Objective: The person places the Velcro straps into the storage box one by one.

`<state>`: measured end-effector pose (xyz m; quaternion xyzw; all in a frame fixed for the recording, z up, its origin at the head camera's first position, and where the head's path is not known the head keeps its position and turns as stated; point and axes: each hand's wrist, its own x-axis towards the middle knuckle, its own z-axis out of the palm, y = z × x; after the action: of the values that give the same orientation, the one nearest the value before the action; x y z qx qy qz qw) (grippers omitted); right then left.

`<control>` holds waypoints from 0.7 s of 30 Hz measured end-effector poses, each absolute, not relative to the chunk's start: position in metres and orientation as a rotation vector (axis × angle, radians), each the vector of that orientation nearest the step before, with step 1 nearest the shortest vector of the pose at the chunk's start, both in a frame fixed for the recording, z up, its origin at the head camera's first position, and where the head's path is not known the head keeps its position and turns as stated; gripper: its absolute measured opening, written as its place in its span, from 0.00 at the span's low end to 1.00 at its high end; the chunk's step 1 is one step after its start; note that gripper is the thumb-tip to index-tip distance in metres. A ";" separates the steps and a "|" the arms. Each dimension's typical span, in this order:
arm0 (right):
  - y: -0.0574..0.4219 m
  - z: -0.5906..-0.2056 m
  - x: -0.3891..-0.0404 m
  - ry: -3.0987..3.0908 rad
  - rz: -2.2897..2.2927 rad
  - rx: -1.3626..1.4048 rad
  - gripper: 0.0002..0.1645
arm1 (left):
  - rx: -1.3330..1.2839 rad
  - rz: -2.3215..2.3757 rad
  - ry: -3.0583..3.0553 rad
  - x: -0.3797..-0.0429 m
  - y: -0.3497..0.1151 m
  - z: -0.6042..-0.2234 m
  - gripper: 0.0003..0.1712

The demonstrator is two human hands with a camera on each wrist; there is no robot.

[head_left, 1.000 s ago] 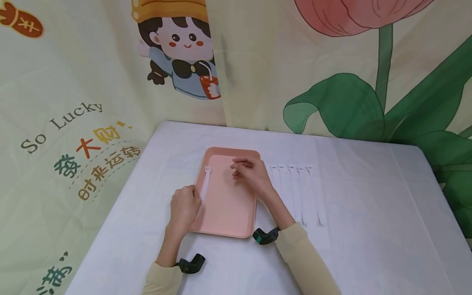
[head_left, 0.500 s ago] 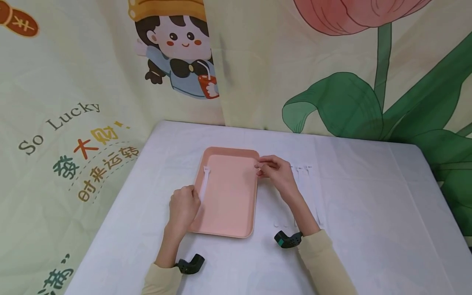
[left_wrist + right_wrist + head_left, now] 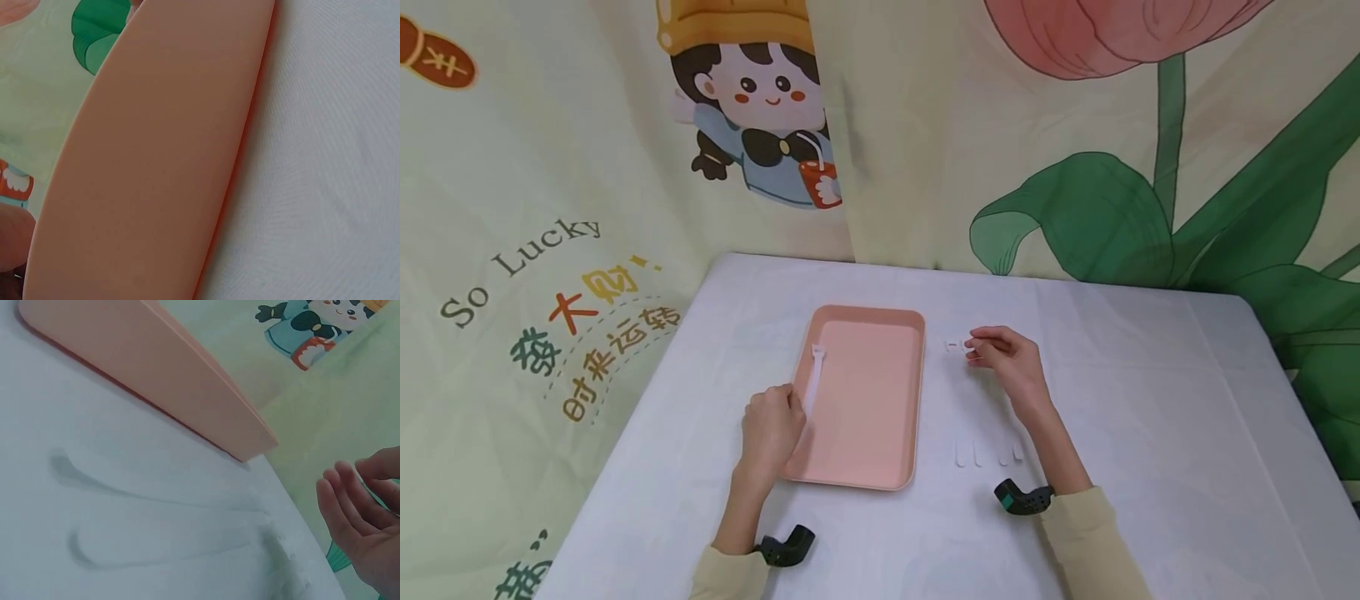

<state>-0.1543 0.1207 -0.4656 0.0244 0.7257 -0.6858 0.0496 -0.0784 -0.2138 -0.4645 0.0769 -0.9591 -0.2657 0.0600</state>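
My left hand (image 3: 771, 425) grips the left rim of a pink rectangular tray (image 3: 865, 400), seen side-on in the left wrist view, where a fingertip (image 3: 15, 237) shows at its edge. Inside the tray, along its left side, lies a slim white strip (image 3: 814, 379) with a wider head, close to my left fingers. My right hand (image 3: 1011, 367) hovers over several similar white strips (image 3: 955, 345) to the right of the tray. Its fingers are loosely bent, and I see nothing held between them. Hand and forearm hide parts of these strips; their lower tips (image 3: 977, 458) show below.
A white cloth covers the table (image 3: 1150, 417). Behind it hangs a printed curtain (image 3: 910, 167) with a cartoon figure and a tulip. Black wrist cameras (image 3: 1026, 497) sit on both wrists.
My right hand has moved right, from above the tray to above the white strips. My left hand stays on the tray rim, and the strip in the tray has not moved.
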 end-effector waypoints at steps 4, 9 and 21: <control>0.140 -0.468 -0.155 2.258 -2.070 0.141 0.19 | 0.237 -0.802 -2.909 -0.078 -0.213 -0.465 0.20; 0.163 -0.472 -0.157 2.306 -2.075 0.197 0.19 | 0.234 -0.791 -2.918 -0.078 -0.215 -0.465 0.18; 0.198 -0.478 -0.166 2.316 -2.176 0.271 0.21 | 0.232 -0.797 -2.919 -0.079 -0.214 -0.466 0.17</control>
<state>-0.1663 0.1981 -0.4775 0.0848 0.7260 -0.6821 -0.0237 -0.0795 -0.2138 -0.4665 0.0764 -0.9605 -0.2621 0.0533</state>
